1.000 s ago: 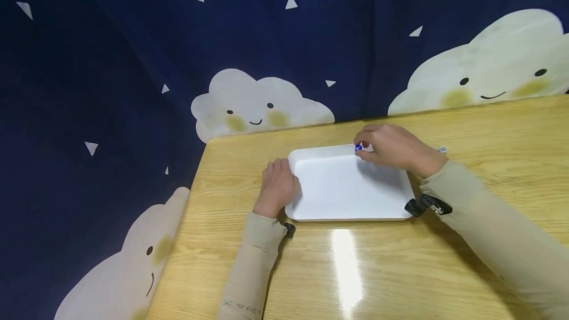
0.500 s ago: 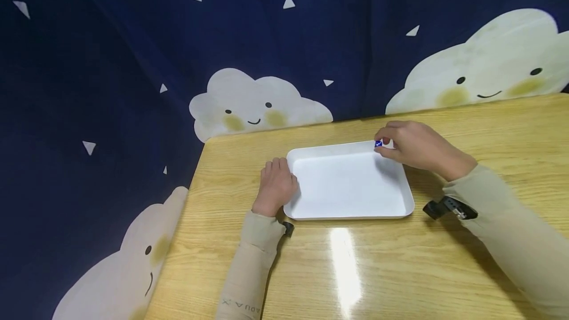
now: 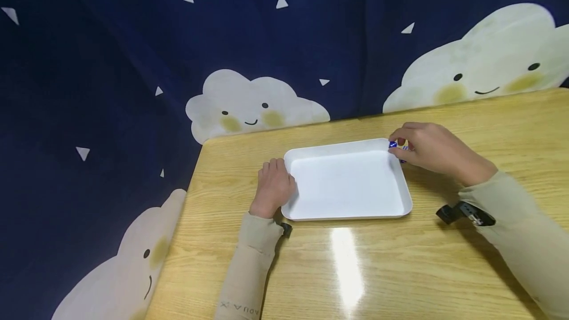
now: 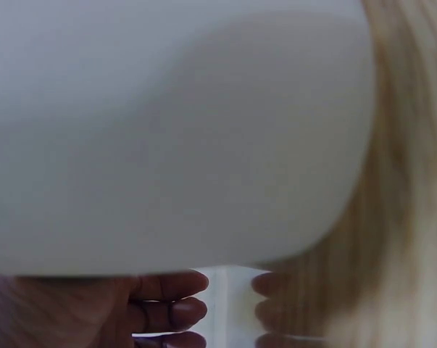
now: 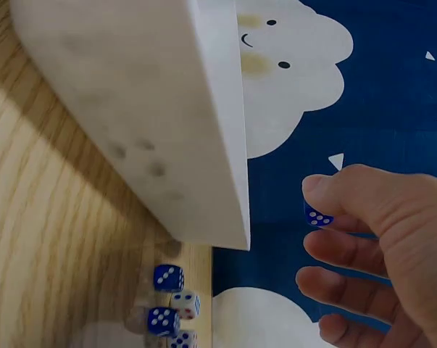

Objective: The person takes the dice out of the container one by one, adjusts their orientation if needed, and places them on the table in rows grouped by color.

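Observation:
A white tray (image 3: 346,214) lies on the wooden table. My left hand (image 3: 280,177) grips its left rim with curled fingers; the left wrist view shows those fingers (image 4: 167,297) tucked under the tray's wall (image 4: 167,130). My right hand (image 3: 397,146) hovers at the tray's far right corner and pinches a blue die (image 3: 393,144) between thumb and forefinger. In the right wrist view the blue die (image 5: 317,215) shows white pips beside the tray's outer wall (image 5: 131,123). Several more dice (image 5: 167,278), blue and white, lie on the table by that corner.
The wooden table (image 3: 444,270) runs wide to the right and front, with a bright glare patch (image 3: 346,265) before the tray. A dark blue curtain with cloud faces (image 3: 249,102) hangs behind and left of the table's edges.
My right hand has moved right with the blue die, from over the tray's far rim to just past its far right corner. The left hand has stayed on the tray's left rim.

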`<state>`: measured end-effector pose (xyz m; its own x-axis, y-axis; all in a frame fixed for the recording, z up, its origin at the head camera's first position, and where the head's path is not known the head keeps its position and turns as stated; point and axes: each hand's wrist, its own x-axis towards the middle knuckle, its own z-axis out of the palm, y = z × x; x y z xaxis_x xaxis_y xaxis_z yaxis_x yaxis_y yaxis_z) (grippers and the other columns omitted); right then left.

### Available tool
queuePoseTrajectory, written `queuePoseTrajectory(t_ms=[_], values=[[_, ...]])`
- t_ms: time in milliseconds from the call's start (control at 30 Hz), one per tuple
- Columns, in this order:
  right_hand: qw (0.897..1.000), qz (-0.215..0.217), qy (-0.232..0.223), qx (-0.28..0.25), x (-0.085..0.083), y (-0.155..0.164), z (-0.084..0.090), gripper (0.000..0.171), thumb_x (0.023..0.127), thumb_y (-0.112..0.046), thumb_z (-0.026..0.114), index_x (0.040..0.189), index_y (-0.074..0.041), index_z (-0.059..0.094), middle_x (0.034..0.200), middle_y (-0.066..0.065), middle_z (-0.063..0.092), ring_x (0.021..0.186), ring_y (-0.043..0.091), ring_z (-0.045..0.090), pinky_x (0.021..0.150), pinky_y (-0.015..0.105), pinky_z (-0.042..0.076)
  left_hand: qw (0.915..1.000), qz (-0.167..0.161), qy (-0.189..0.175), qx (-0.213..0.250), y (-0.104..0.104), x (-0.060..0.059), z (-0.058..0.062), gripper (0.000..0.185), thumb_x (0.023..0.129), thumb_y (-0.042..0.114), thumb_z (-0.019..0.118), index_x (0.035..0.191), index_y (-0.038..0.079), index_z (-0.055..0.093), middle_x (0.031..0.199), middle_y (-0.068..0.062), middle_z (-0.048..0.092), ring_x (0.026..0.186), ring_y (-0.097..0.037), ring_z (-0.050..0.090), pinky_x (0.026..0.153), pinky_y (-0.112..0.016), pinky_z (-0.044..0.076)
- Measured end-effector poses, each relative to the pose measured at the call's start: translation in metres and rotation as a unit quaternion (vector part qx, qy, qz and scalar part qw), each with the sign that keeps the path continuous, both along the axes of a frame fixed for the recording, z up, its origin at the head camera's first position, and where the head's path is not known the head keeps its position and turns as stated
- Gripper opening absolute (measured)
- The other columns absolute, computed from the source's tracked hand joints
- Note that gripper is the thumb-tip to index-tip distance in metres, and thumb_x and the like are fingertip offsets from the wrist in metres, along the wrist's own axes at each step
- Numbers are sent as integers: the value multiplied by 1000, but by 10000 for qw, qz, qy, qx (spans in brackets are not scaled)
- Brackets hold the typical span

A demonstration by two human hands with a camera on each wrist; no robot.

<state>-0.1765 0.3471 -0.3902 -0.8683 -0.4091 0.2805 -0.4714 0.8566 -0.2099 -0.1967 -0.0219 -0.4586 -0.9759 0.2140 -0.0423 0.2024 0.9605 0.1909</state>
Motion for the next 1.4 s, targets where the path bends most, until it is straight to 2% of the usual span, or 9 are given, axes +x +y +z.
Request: queuePoseTrajectory(t_ms=[400, 767, 967, 1400], values=[[9997, -107, 162, -118, 7, 22, -15, 19, 85, -21, 84, 101, -13, 78, 83, -2, 69, 71, 11, 62, 62, 31, 49, 10000, 3, 60, 46, 0, -1, 0, 30, 100, 20, 40, 117, -3, 51, 104, -14, 49, 95, -31, 40, 87, -41, 39], [9991, -407, 79, -69, 11, 39, -22, 23, 85, -22, 83, 104, -10, 79, 85, 1, 70, 67, 10, 54, 58, 29, 43, 9998, 40, 192, 79, 0, 0, -2, 31, 100, 19, 41, 117, -4, 52, 104, -15, 51, 95, -31, 42, 86, -42, 40], [9984, -558, -125, 10, 13, 48, -27, 24, 85, -20, 81, 106, -9, 78, 84, 1, 70, 70, 12, 59, 60, 32, 46, 9999, 88, 61, 16, 2, -1, -2, 33, 101, 21, 41, 121, -4, 51, 106, -15, 51, 97, -31, 41, 87, -41, 39], [9976, -658, -200, -64, 13, 59, -29, 26, 86, -21, 83, 108, -9, 78, 87, 3, 73, 71, 13, 60, 62, 34, 48, 9998, 79, 129, 84, 2, 1, -1, 31, 100, 19, 42, 117, -4, 52, 105, -16, 52, 96, -32, 41, 86, -42, 40]])
